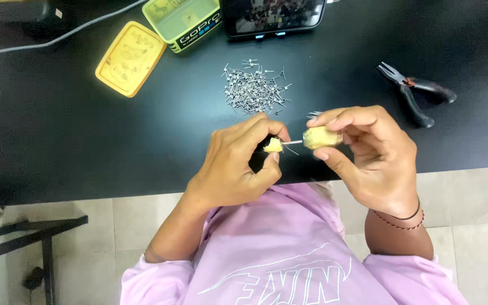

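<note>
Your left hand (pixel 232 166) is closed in a pinch: thumb and forefinger press together on a small yellow piece (pixel 273 146), which shows only at the fingertips. Your right hand (pixel 368 152) is also closed, and its fingers and thumb wrap a bigger yellow lump (pixel 322 137) that sticks out toward the left hand. Between the two yellow parts there is a thin metal pin (pixel 292 142); it goes out from the lump and reaches to the small piece, so both grips are joined by this pin, and they stand near one another above the front edge of the black table (pixel 57 130). I cannot tell how deep the pin sits in each part. Just beyond the left pinch, farther from you, lies a loose pile of pins (pixel 253 87) on the table. Some more pins (pixel 314 114) lie just behind the right fingers. To the right of the right hand, and a little farther away, the pliers (pixel 416 90) with dark handles lie flat, well apart from the grip. Far beyond the left hand, to its left, you see a yellow lid (pixel 130 58), and beside it a green box (pixel 183 21). A phone (pixel 273 16) stands at the far edge, beyond both hands.
</note>
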